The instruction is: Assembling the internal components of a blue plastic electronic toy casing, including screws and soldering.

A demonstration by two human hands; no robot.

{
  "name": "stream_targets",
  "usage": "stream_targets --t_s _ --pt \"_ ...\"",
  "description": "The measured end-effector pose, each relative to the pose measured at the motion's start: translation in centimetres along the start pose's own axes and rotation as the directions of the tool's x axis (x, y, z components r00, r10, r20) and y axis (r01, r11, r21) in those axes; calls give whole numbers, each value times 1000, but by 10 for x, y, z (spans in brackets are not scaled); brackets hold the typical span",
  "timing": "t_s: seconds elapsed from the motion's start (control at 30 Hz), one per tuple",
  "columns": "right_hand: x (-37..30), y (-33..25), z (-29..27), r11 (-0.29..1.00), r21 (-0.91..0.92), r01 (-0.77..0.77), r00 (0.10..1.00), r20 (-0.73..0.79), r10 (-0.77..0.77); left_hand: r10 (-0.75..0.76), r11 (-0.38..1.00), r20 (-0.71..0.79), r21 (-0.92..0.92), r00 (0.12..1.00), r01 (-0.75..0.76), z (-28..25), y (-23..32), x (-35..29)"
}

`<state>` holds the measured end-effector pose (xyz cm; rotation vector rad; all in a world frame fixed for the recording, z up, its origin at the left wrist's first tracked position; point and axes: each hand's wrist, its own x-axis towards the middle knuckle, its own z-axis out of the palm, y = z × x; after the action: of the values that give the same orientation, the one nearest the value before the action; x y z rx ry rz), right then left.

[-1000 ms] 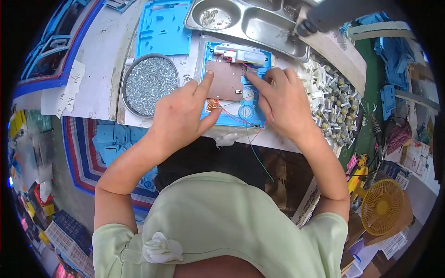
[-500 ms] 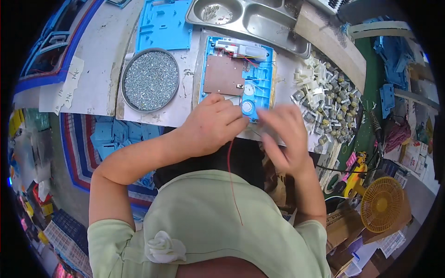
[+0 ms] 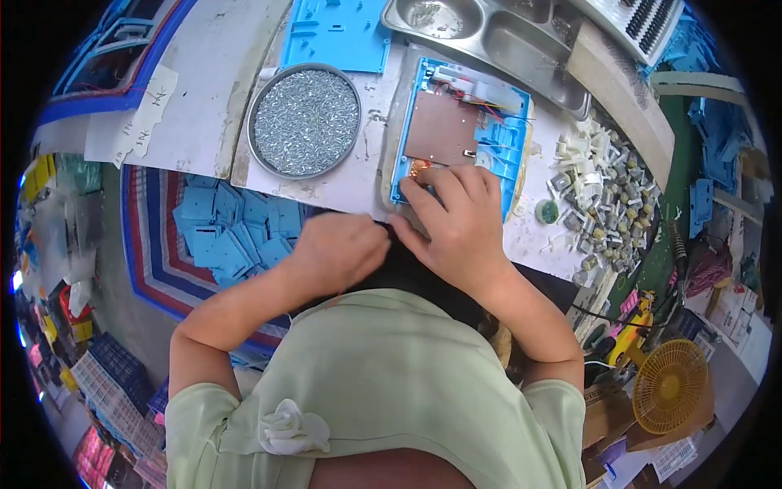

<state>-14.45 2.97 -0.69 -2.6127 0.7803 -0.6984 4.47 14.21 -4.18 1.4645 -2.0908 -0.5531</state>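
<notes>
A blue plastic housing (image 3: pixel 516 155) lies open on the table before me. A brown circuit board (image 3: pixel 442 128), a white part (image 3: pixel 472 84) and thin wires sit inside it. My right hand (image 3: pixel 463 220) lies over the housing's near end, fingers apart, index fingertip at its near left corner. Beside that fingertip shows a bit of copper-coloured winding (image 3: pixel 419 167); the hand hides the rest of that end. My left hand (image 3: pixel 342 251) is closed and slightly blurred, held left of the right thumb at the table's near edge. Whatever its fingers hold is hidden.
A round tray of small screws (image 3: pixel 305 122) stands left of the housing, with a blue panel (image 3: pixel 336 37) behind. A steel compartment tray (image 3: pixel 533 53) lies at the back. Right are piled small motors with white parts (image 3: pixel 607 191) and a green round piece (image 3: pixel 547 212). Blue pieces (image 3: pixel 236 224) fill a striped bag.
My left hand has left the housing and drawn back to the left. My right hand has come onto the housing. The red wire that hung below my left hand no longer shows clearly.
</notes>
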Motion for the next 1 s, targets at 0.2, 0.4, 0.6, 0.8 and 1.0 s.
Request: stream_targets --t_s 0.2,0.4,0.6,0.8,1.0 --pt "-6 3 9 997 -69 -16 999 -33 14 31 969 168 -246 985 12 -41 -1 31" --pt "21 45 -53 981 190 42 950 296 -97 122 982 -127 -128 984 -138 -17 -28 50" --pt "133 223 -138 953 -50 -298 877 -407 253 119 967 -45 -221 992 -126 -19 -30 52" --pt "213 325 -95 823 -567 34 855 -410 -318 112 961 -27 -250 993 -115 -23 -25 56" --pt "227 324 -103 796 -604 34 826 -432 -363 57 973 -34 -223 998 -63 -22 -24 53"
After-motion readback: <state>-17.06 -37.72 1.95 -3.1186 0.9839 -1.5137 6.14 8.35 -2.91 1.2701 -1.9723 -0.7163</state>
